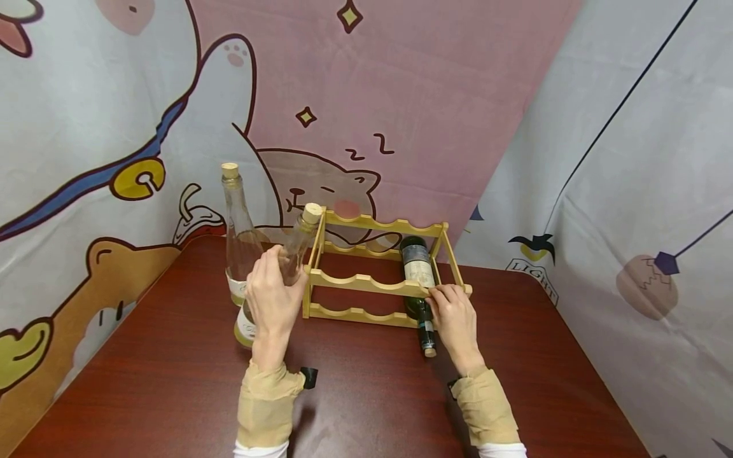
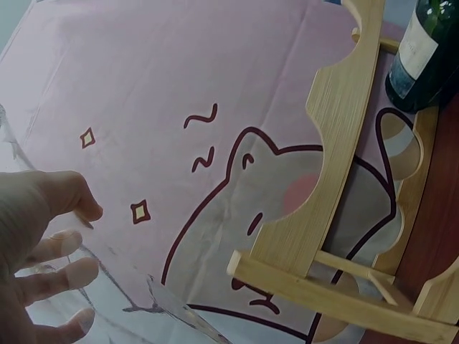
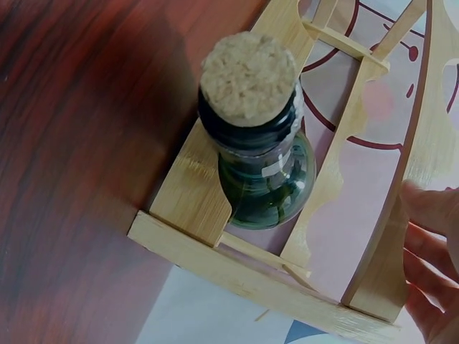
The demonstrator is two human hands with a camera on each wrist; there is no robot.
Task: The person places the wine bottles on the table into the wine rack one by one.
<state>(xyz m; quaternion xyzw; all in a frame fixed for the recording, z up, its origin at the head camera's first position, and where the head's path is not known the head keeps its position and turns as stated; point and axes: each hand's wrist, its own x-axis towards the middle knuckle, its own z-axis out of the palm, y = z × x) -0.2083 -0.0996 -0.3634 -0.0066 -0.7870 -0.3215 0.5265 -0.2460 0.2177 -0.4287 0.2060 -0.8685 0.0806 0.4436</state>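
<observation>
My left hand (image 1: 272, 292) holds a clear glass bottle (image 1: 294, 248) with a cork and pale liquid; the bottle tilts to the right, its neck near the rack's left end. In the left wrist view the fingers (image 2: 64, 276) curve, and the glass is hard to make out. A wooden wine rack (image 1: 366, 283) stands in front of the cloth. With my right hand (image 1: 455, 318) I grip its upper front rail near the right end. A dark green wine bottle (image 1: 419, 270) lies on the rack's lower level, corked neck towards me, beside that hand.
A second clear corked bottle (image 1: 237, 248) stands upright to the left, behind my left hand. The rack and bottles are on a dark red-brown table (image 1: 372, 394). A printed cartoon cloth (image 1: 401, 95) hangs close behind the rack and along both sides.
</observation>
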